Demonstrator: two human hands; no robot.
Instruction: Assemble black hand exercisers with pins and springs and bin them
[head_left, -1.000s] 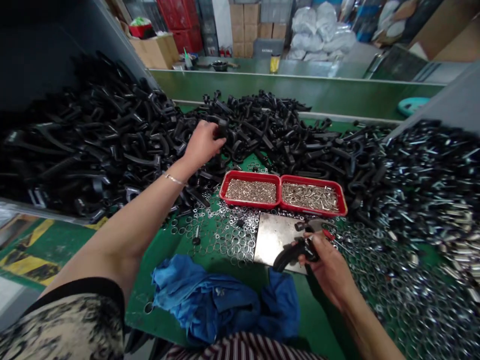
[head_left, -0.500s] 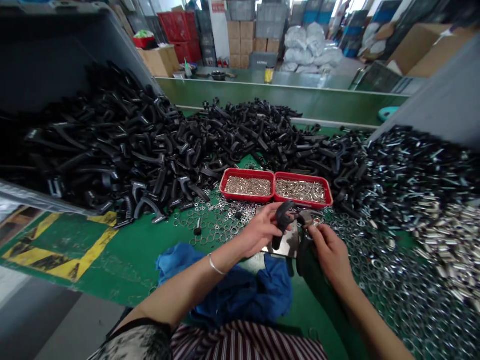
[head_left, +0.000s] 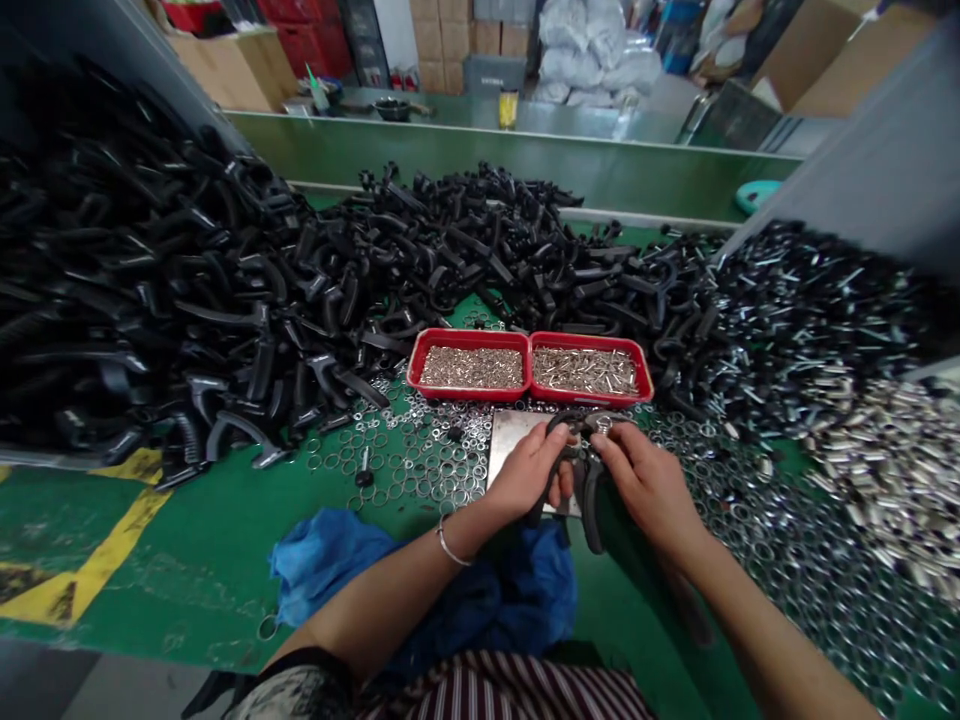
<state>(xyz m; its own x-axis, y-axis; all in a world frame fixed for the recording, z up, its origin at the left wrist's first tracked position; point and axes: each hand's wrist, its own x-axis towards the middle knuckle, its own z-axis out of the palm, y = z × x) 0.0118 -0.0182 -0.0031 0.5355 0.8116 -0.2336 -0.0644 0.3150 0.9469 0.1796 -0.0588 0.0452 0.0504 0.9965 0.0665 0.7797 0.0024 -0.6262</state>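
Near the middle of the green table, my left hand (head_left: 531, 470) is closed around a black curved part (head_left: 555, 462). Close beside it on the right, my right hand (head_left: 649, 485) has its fingers pinched at the metal-ended top of black parts; a curved black piece (head_left: 592, 510) hangs down between the hands. Which piece each fingertip touches is partly hidden. Under the hands lies a metal plate (head_left: 510, 432). Just behind are two red trays, one (head_left: 469, 394) with tiny metal pieces and the other (head_left: 592, 398) with small pins.
Black curved parts (head_left: 337, 270) are heaped across the left and back. Dark bolts (head_left: 810, 310), silver sleeves (head_left: 885, 470) and metal rings (head_left: 817, 590) cover the right side. A blue cloth (head_left: 322, 560) lies at the front edge, with a bolt (head_left: 364, 470) standing behind it.
The view has shifted, tilting downward. My left hand has closed further around its black part, and a curved black piece now hangs between my hands.
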